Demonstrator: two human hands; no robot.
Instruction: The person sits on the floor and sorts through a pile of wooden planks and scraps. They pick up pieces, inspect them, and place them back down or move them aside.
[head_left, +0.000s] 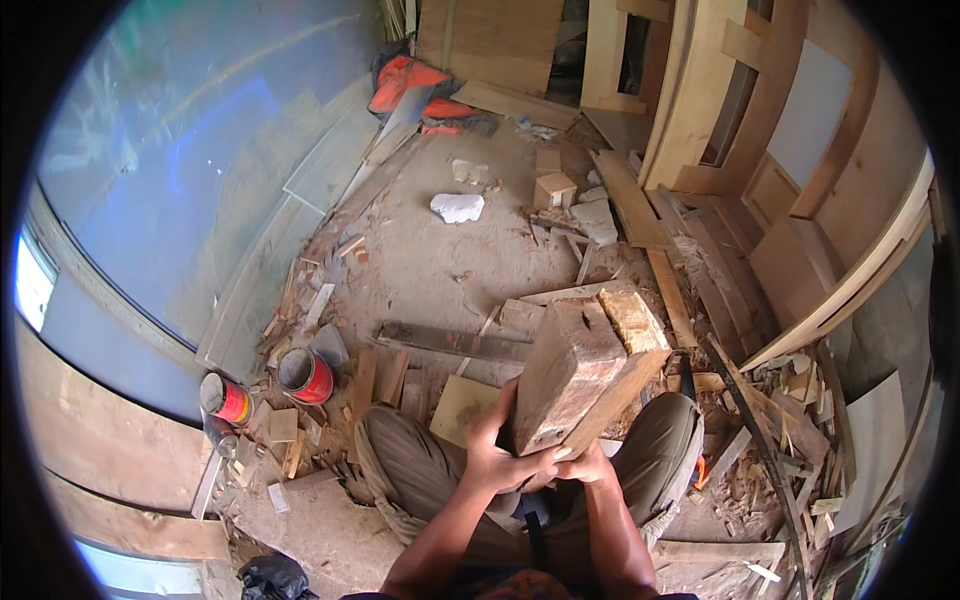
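Observation:
A thick, rough block of timber (568, 372) with a stepped, notched top is held up in front of my lap, tilted to the right. My left hand (495, 452) is wrapped round its lower left side, the thumb across the near face. My right hand (588, 466) grips its bottom end from the right, and the fingers under the block are hidden. Both my knees are bent outward in brown trousers (412, 450). A pale yellowish square board (466, 408) lies on the floor past my left hand, partly covered by it.
Two red cans (305, 377) stand among wood scraps at the left. A dark plank (455, 341) lies across the floor beyond my knees. Farther off are a white lump (457, 207) and an orange cloth (405, 85). Wooden frames (735, 95) lean at the right, above more scrap.

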